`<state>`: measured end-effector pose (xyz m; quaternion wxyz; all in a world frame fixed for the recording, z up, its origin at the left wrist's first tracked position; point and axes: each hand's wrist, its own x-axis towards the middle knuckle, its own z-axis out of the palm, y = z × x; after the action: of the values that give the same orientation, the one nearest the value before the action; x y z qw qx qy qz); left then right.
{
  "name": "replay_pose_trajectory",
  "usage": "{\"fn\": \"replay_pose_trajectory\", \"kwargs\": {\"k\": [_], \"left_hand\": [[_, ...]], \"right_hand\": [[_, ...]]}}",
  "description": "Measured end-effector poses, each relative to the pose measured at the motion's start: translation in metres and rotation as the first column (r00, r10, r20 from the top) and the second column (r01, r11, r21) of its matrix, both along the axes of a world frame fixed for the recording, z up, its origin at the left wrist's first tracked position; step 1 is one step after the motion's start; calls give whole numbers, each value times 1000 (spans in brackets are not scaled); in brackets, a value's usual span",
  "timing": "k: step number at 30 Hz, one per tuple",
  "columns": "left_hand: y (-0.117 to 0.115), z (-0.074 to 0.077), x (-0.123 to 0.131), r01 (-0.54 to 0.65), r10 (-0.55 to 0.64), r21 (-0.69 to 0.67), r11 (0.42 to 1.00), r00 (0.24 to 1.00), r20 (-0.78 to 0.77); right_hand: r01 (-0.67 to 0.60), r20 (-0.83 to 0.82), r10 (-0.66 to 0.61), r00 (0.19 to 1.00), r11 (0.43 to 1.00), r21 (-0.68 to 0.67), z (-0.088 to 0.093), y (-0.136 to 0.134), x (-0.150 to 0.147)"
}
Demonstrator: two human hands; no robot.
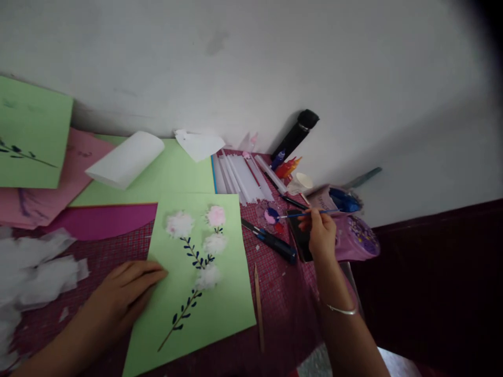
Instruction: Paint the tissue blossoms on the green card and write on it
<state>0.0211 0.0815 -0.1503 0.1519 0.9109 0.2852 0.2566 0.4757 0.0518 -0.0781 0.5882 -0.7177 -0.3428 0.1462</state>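
A light green card (220, 303) lies in front of me, painted with a dark leafy stem and dotted with white and pink cotton flowers (204, 243). My left hand (123, 293) rests flat on the card's left edge, fingers stretched out. My right hand (321, 233) pinches a thin blue paintbrush (302, 213), its tip reaching left into a small clear palette (271, 214) with pink, blue and red paint. A bangle circles that wrist.
A wooden stick (258, 303) and a dark pen (271, 242) lie right of the card. White strips (239, 178), paint tubes (286, 167), a black bottle (296, 133) and a purple pouch (356, 235) stand behind. Cotton (35, 277) sits left, coloured sheets (35, 136) and a paper roll (126, 159) behind.
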Motion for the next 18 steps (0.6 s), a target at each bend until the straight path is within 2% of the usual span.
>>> {"fn": "replay_pose_trajectory", "kwargs": {"k": [4,10,14,18], "left_hand": [[2,1,-1,14,-14,30,999,1000,-13],[3,-1,-3,43,-40,49,998,998,-44],[4,-1,-2,36,-35,41,999,999,-31],[-5,13,5,-11,11,-15,1000,1000,-17]], "right_hand": [[33,-16,-33,999,999,-36,-23,-15,11],[13,5,-13,1000,997,-72,-35,-11,7],[28,-88,-31,996,999,-31,-30,-10,4],[11,-220,0,975,999,50,-13,-12,-11]]}}
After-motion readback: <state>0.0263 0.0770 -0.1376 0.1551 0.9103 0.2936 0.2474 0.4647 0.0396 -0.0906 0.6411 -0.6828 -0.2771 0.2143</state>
